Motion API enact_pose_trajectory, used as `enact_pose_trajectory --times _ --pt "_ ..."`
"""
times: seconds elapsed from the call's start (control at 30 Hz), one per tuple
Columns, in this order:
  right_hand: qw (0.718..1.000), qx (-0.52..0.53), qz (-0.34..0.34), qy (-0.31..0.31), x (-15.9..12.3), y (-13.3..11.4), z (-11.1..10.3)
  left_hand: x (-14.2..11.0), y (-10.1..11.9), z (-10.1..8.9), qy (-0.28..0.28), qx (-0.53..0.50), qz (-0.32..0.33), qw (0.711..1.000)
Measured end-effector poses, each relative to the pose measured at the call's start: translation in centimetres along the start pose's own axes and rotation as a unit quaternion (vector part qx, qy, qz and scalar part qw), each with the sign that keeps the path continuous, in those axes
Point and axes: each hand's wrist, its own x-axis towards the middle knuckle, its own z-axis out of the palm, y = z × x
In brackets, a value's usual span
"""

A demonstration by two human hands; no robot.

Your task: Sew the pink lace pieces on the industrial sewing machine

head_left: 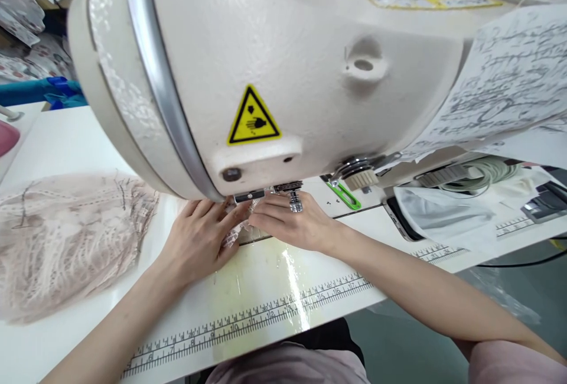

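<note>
A white sewing machine (305,71) fills the upper middle, its head hanging over both hands. Below it, my left hand (195,239) rests palm down, with lace fabric (234,234) caught between its thumb and forefinger. Close by on the right, my right hand (295,221) has its fingers bent together on the same pale lace, near the needle area. The machine's head and a small metal screw cover some of the fingertips. The needle and presser foot are hidden. A larger heap of pale pink lace fabric (75,242) lies to the left of my left hand.
Green thread snips (345,195) lie behind my right wrist. A phone (402,218) sits partly under white cloth (443,212), beside a coiled cable (478,174). Handwritten paper (509,77) hangs on the machine's right. A ruler strip (248,319) runs along the table's front edge.
</note>
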Motion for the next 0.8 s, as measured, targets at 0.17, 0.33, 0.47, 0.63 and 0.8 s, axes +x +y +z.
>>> enact_pose_trajectory --times 0.17,0.33,0.47,0.63,0.8 --pt "1.0 0.028 -0.006 -0.008 -0.2 0.0 0.1 -0.1 -0.3 -0.2 0.076 0.01 0.059 0.995" --pt "0.996 0.083 -0.03 0.006 -0.4 -0.1 0.9 -0.1 -0.6 -0.4 0.121 -0.002 0.103 0.987" --pt "0.994 0.102 -0.048 -0.006 -0.4 -0.5 1.7 -0.1 -0.8 -0.5 0.125 -0.011 0.087 0.988" --pt "0.993 0.107 -0.041 -0.008 -0.4 -0.9 2.2 -0.2 -0.9 -0.4 0.12 -0.015 0.074 0.99" --pt "0.993 0.111 -0.03 -0.006 -0.3 -0.8 2.2 -0.2 -0.9 -0.2 0.111 -0.011 0.059 0.992"
